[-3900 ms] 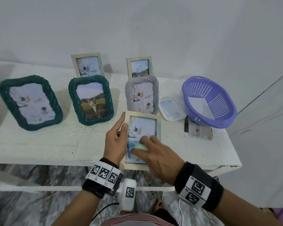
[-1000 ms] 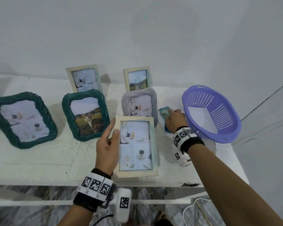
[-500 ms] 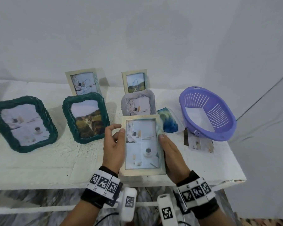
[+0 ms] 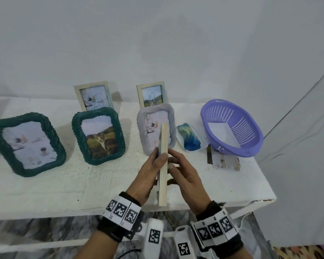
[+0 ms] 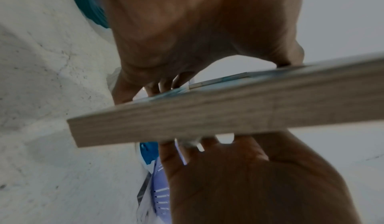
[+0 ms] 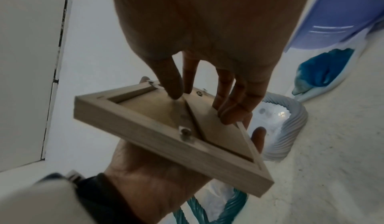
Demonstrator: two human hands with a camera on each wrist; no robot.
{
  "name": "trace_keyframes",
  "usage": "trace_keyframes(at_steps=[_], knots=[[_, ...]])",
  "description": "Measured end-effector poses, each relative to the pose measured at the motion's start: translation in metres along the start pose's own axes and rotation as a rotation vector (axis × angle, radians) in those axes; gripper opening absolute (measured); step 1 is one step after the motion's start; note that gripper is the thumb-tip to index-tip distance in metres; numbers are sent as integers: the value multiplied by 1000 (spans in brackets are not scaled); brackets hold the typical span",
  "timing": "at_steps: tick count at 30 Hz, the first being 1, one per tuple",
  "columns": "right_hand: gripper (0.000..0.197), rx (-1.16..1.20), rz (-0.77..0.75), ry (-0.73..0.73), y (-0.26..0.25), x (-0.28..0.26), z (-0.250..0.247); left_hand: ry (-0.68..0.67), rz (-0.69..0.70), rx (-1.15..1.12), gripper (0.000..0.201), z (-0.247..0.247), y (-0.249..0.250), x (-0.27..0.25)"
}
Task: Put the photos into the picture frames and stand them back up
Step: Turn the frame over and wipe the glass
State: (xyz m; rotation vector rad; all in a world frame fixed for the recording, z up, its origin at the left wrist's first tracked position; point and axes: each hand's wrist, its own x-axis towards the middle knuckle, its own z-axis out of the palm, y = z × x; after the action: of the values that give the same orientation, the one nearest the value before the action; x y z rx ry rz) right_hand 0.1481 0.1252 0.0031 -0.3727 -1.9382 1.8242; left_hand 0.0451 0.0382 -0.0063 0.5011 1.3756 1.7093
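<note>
We hold the wood frame (image 4: 163, 161) up on its edge above the tabletop (image 4: 67, 182), between both hands. Our left hand (image 4: 148, 176) pinches it, thumb on the top edge and fingers on the front. Our right hand (image 4: 187, 176) lays straight fingers (image 6: 234, 102) flat on the back. The gray frame (image 4: 153, 116) stands just behind.

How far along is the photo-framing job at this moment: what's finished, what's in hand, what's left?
Done: five frames stand on the white table with photos in them, among them two green woven frames and a grey frame. In hand: the left hand and right hand hold a wooden frame edge-on; right fingers touch its back panel. Left: stand it up. Loose prints lie beside the purple basket.
</note>
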Motion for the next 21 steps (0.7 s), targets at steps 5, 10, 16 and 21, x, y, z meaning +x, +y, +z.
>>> trace_keyframes(at_steps=[5, 10, 16, 21], knots=[[54, -143, 17, -61, -3, -3, -7, 0, -40, -98, 96, 4, 7, -4], [51, -193, -8, -64, -6, -2, -17, -43, -70, -116, 100, 10, 10, -4], [41, -401, -105, -37, -22, 3, -39, 2, -50, 13, 91, 14, 16, -3], [29, -1026, -363, 118, -26, 7, -61, 38, 35, 137, 62, 27, 21, -2]])
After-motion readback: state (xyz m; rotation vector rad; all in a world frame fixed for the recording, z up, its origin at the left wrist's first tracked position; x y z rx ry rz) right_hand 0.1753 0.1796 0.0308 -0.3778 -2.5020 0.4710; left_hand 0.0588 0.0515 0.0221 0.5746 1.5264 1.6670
